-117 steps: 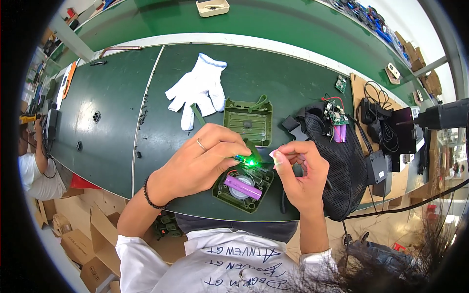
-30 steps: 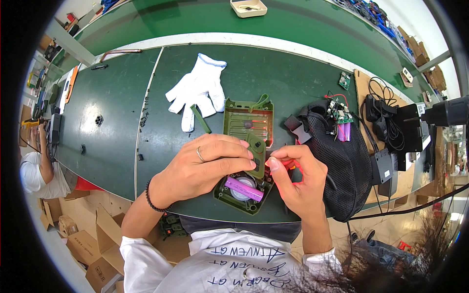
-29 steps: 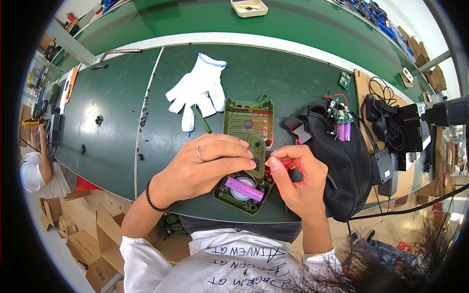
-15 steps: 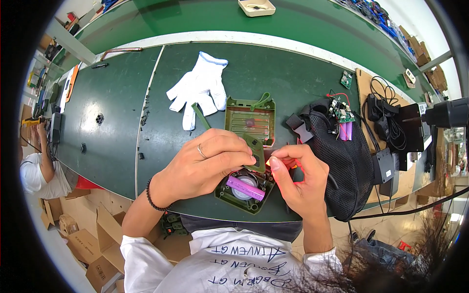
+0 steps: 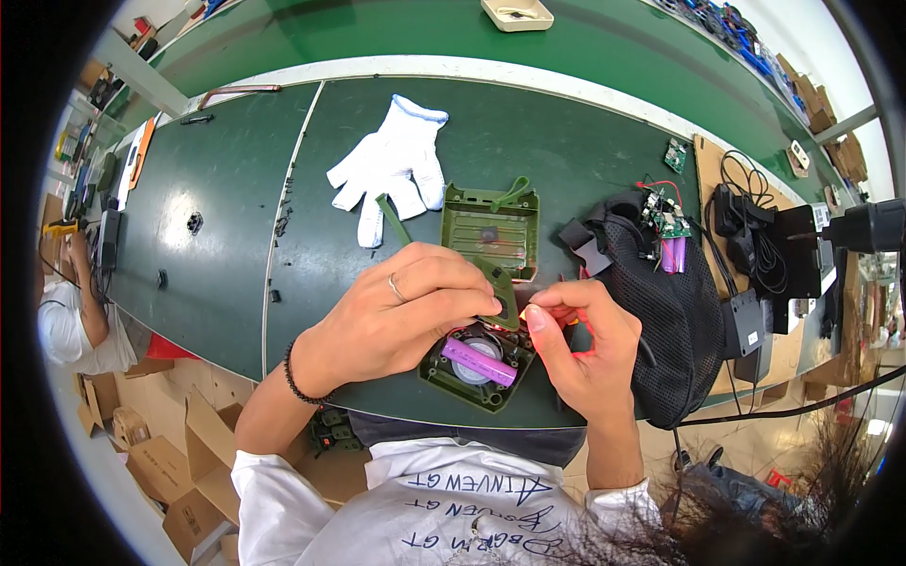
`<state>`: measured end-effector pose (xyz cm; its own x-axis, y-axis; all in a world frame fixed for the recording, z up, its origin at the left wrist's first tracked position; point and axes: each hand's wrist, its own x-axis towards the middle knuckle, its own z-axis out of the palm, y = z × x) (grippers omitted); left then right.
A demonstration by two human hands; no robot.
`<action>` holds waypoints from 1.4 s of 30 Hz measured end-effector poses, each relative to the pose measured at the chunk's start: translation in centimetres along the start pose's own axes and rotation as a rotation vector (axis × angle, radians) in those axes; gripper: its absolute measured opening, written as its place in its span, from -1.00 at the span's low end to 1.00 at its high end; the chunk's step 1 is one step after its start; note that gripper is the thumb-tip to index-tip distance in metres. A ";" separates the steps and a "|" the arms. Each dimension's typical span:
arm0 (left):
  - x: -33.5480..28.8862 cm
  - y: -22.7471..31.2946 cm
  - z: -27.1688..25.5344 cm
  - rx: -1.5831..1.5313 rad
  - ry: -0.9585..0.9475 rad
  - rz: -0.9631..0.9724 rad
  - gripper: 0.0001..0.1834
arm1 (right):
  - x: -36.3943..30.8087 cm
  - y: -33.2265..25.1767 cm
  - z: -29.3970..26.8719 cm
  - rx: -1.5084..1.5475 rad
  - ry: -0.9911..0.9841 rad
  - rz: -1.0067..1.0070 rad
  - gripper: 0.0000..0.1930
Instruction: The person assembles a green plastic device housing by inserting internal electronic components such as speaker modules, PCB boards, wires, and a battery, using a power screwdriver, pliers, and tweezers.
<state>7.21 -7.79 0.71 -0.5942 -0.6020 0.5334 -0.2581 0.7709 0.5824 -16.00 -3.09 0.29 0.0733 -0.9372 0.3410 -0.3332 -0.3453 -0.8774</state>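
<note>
My left hand [image 5: 406, 307] is closed on a small green plastic panel [image 5: 504, 298], holding it tilted over an open green housing half [image 5: 489, 399]. In that half lie a purple cylindrical battery [image 5: 479, 362] and a round speaker [image 5: 469, 374]. My right hand [image 5: 595, 349] is pinched at the panel's right edge, beside a reddish glow on the fingers; what sits between its fingertips is too small to make out. Just beyond my hands stands the other green housing half [image 5: 472, 236], with a strap loop [image 5: 511, 194] at its far edge.
A white glove [image 5: 396, 170] lies beyond my left hand. To the right are a black mesh bag [image 5: 670, 330], a circuit board [image 5: 665, 219] with purple batteries, and black adapters with cables [image 5: 746, 222]. Small black parts [image 5: 283, 222] line the table seam. At far left another person's arm [image 5: 87, 292] shows.
The whole view has shifted slightly, moving the table items a little to the right. Both hands keep nearly the same pose at the green panel.
</note>
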 end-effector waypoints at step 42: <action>0.1 -0.2 0.0 0.006 0.019 0.041 -0.66 | -0.1 0.0 0.1 0.008 0.008 0.018 -0.90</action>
<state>7.14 -7.99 0.66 -0.5897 -0.5739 0.5682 -0.2389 0.7961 0.5561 -15.91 -2.98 0.23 0.0600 -0.9429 0.3277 -0.3267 -0.3288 -0.8861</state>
